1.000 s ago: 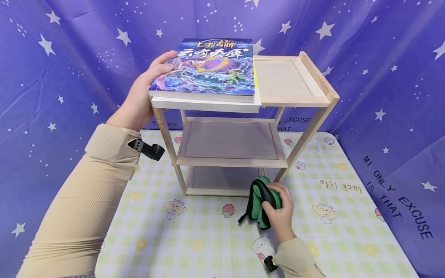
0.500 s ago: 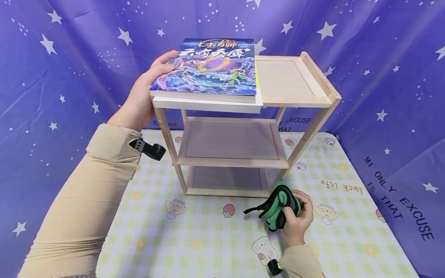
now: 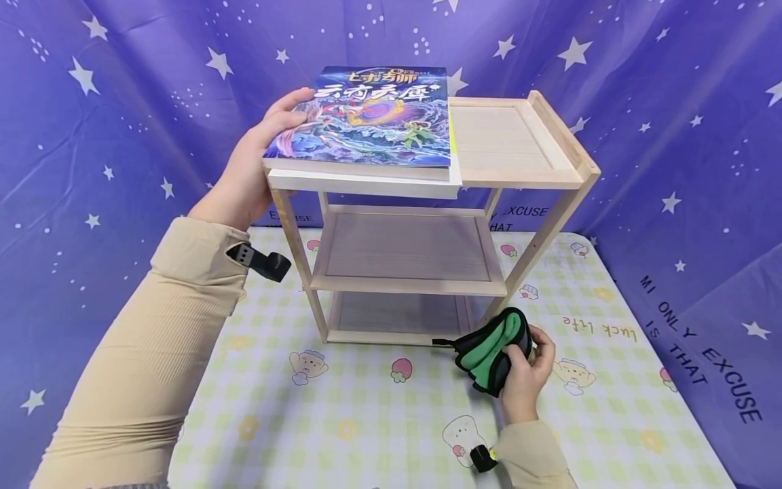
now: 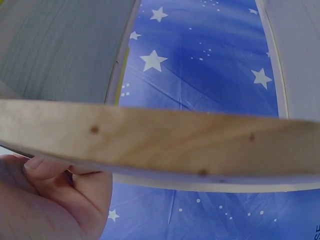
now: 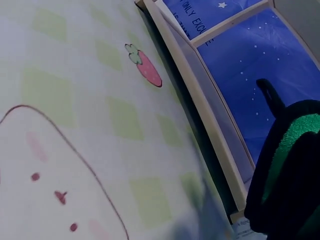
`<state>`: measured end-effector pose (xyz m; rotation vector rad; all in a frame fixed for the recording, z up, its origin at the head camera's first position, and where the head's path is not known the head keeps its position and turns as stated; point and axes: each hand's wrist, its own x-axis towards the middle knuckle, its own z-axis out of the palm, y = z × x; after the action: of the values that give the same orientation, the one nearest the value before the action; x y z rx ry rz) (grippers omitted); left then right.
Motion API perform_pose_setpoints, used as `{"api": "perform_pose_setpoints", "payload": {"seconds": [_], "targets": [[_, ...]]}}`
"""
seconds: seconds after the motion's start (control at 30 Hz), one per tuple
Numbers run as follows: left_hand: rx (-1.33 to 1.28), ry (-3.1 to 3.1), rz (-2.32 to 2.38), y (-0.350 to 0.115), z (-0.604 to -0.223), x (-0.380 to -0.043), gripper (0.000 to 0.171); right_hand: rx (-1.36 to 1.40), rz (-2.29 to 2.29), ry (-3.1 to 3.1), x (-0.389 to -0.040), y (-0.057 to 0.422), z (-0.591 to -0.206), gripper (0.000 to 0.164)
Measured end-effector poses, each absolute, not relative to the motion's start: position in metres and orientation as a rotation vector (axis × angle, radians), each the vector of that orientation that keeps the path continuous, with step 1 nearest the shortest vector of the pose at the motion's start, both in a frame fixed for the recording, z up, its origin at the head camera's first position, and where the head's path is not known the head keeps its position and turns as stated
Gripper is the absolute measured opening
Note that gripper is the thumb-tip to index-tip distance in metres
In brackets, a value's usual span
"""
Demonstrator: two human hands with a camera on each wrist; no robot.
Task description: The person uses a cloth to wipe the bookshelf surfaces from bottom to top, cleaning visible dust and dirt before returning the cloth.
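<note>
At the upper left end of the wooden shelf rack (image 3: 409, 284), my left hand (image 3: 247, 163) grips the end, its upper fingers against the left edge of a blue illustrated book (image 3: 373, 129). The left wrist view shows that hand (image 4: 65, 195) with fingers curled at the end rail (image 4: 165, 140). My right hand (image 3: 527, 377) pinches a folded green cloth (image 3: 489, 356) with black edging and a black loop, by the rack's front right leg. Much of the cloth (image 5: 282, 160) lies in shadow in the right wrist view, where the right hand cannot be made out.
Under the blue book lies another white-edged book (image 3: 366, 183), jutting past the top shelf's front edge. The rack's raised right end board (image 3: 562, 136) borders the top. A checked tablecloth (image 3: 366, 407) covers the table, with a starry purple curtain (image 3: 690, 170) behind and beside.
My right hand has drawn the cloth rightward, away from the bottom shelf's front, and then raised it slightly with its loop swinging left. The left hand stays in place.
</note>
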<state>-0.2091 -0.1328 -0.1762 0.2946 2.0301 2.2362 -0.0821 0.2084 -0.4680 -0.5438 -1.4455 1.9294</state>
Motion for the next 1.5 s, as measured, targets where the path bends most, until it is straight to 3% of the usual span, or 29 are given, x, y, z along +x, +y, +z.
{"api": "perform_pose_setpoints", "payload": {"seconds": [0.27, 0.73, 1.5], "targets": [[0.293, 2.026, 2.245, -0.132, -0.176, -0.208, 0.045, -0.647, 1.994, -1.555, -0.088, 0.209, -0.466, 0.064], [0.294, 2.021, 2.247, -0.132, -0.176, -0.209, 0.045, -0.543, 2.118, -1.656, -0.09, 0.204, -0.46, 0.086], [0.301, 2.02, 2.246, -0.132, -0.176, -0.209, 0.046, -0.321, 1.729, -1.818, -0.104, 0.214, -0.436, 0.076]]}}
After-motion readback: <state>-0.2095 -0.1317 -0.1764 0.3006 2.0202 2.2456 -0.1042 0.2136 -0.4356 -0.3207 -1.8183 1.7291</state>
